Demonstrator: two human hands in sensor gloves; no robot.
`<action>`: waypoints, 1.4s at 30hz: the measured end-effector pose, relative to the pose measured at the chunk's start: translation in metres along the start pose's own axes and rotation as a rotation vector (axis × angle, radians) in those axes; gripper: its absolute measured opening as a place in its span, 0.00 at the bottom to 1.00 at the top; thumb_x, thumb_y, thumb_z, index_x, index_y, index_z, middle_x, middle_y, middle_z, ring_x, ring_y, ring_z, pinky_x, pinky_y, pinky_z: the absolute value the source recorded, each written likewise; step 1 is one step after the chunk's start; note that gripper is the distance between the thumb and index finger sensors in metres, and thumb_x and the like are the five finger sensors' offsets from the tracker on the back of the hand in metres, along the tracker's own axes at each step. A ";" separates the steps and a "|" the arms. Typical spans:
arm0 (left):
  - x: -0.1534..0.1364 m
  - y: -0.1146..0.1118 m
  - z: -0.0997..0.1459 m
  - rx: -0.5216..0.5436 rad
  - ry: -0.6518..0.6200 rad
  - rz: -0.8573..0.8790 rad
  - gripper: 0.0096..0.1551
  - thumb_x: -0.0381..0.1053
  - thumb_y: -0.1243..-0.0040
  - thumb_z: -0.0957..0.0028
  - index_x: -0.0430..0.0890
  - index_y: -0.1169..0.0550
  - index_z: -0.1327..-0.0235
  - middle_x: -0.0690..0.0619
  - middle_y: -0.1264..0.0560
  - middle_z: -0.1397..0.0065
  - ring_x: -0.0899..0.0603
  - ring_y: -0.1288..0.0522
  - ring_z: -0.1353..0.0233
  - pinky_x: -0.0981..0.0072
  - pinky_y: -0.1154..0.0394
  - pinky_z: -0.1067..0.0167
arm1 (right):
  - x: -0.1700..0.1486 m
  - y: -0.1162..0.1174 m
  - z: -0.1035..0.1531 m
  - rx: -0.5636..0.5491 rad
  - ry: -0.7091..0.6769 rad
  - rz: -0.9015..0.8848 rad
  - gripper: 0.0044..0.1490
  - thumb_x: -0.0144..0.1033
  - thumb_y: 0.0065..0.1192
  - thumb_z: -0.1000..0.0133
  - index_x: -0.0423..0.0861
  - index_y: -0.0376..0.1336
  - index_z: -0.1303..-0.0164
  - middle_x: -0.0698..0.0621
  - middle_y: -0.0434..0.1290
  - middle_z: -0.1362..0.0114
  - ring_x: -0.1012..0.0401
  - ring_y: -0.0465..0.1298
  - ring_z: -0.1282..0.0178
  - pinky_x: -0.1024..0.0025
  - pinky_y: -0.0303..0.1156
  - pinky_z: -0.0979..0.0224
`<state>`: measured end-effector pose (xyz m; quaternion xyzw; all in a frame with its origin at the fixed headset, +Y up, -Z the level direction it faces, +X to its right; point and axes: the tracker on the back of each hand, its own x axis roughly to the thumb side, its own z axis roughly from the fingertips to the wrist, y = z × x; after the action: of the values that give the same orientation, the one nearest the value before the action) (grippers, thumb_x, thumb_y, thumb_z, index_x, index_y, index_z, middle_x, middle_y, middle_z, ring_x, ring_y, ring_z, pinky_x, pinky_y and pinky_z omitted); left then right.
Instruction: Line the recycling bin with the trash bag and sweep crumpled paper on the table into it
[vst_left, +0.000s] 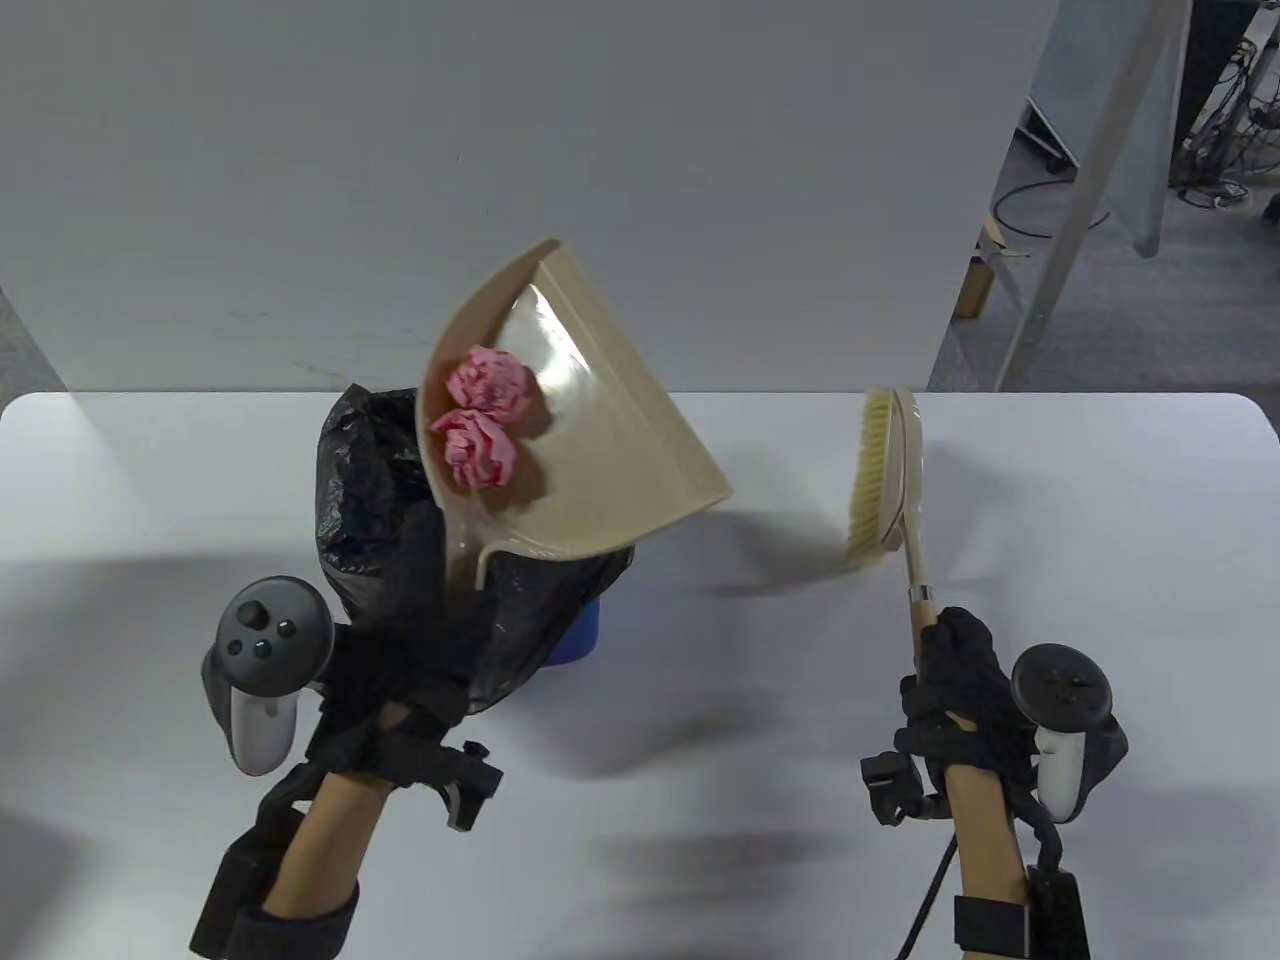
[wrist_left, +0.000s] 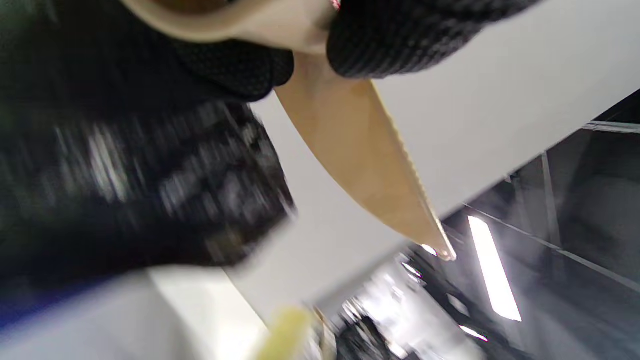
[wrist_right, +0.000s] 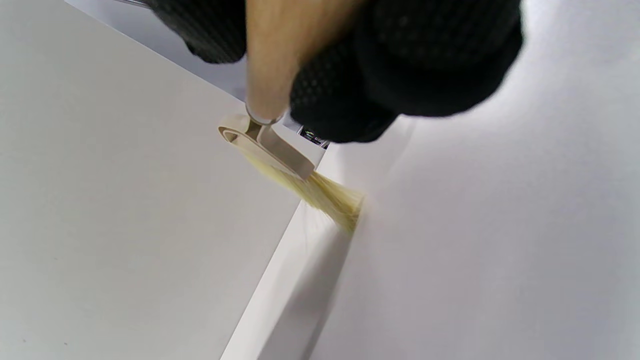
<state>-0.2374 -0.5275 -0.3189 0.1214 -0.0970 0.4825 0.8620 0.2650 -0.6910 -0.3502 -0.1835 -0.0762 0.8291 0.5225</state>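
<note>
My left hand (vst_left: 410, 640) grips the handle of a beige dustpan (vst_left: 590, 440), lifted and tilted over the black trash bag (vst_left: 365, 500) that lines the blue bin (vst_left: 578, 640). Two pink crumpled paper balls (vst_left: 485, 415) lie against the pan's lower left wall, over the bag's mouth. The left wrist view shows the dustpan (wrist_left: 360, 160) from below, beside the blurred bag (wrist_left: 125, 190). My right hand (vst_left: 955, 680) grips the wooden handle of a beige brush (vst_left: 885, 480), held above the table at the right with its yellow bristles facing left. In the right wrist view the brush (wrist_right: 295, 170) points away from the hand.
The white table (vst_left: 1100, 520) reaches from edge to edge, with a grey wall panel (vst_left: 500, 150) standing behind it. Past the table's back right corner are metal frame legs and cables on the floor (vst_left: 1210, 180).
</note>
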 end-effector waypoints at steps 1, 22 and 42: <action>0.001 0.011 0.000 0.062 0.012 -0.096 0.49 0.40 0.39 0.41 0.32 0.55 0.18 0.27 0.50 0.17 0.28 0.31 0.27 0.47 0.20 0.39 | 0.000 0.000 -0.001 0.002 -0.003 0.003 0.35 0.40 0.45 0.32 0.36 0.50 0.19 0.36 0.66 0.29 0.52 0.80 0.52 0.66 0.83 0.59; 0.005 0.035 0.000 0.410 -0.046 -0.971 0.48 0.40 0.38 0.41 0.38 0.53 0.16 0.34 0.48 0.14 0.31 0.31 0.23 0.45 0.23 0.35 | -0.003 -0.001 -0.001 0.005 0.007 -0.011 0.35 0.40 0.45 0.32 0.36 0.50 0.19 0.36 0.67 0.30 0.52 0.80 0.53 0.66 0.83 0.59; 0.053 -0.056 0.018 0.129 -0.300 -0.410 0.49 0.41 0.41 0.39 0.37 0.55 0.16 0.33 0.50 0.14 0.32 0.32 0.23 0.47 0.22 0.33 | -0.005 -0.004 -0.005 -0.023 -0.004 -0.034 0.34 0.40 0.46 0.32 0.36 0.50 0.19 0.35 0.67 0.30 0.52 0.80 0.53 0.66 0.83 0.59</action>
<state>-0.1632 -0.5177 -0.2934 0.2634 -0.1660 0.2797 0.9082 0.2722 -0.6938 -0.3524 -0.1865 -0.0898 0.8195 0.5345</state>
